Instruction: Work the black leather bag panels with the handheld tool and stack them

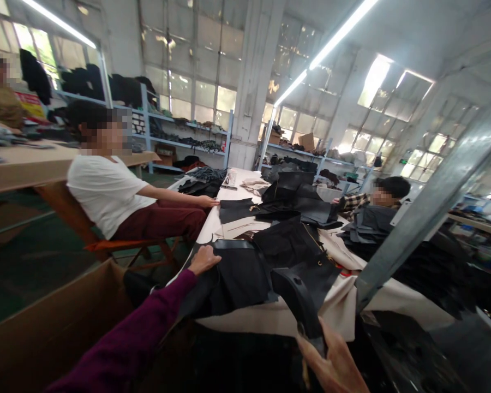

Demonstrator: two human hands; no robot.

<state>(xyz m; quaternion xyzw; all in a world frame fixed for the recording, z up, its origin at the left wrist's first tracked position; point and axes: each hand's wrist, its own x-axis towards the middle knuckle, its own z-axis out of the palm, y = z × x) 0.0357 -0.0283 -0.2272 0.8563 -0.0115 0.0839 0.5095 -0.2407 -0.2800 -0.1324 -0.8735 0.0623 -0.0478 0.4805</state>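
My left hand (204, 260), in a purple sleeve, is closed at the left edge of a black fabric piece (241, 273) lying on the table; the fingertips are partly hidden. A smooth, shiny dark strip (234, 244) runs along the top of that piece. At the lower right, my right hand (331, 355) grips a curved, black, handle-like thing (297, 297), broad at its far end, tilted up over the table's front edge. Its exact kind I cannot make out. Beyond it lies another black fabric piece (290, 243) with a gold-coloured zip along one side.
A metal post (429, 210) slants up on the right beside stacked dark pieces (370, 224). A cardboard box (61, 305) stands at lower left. One person in a white top (106, 183) sits left, a hand on black cloth; another in a checked sleeve (354, 204) is at right.
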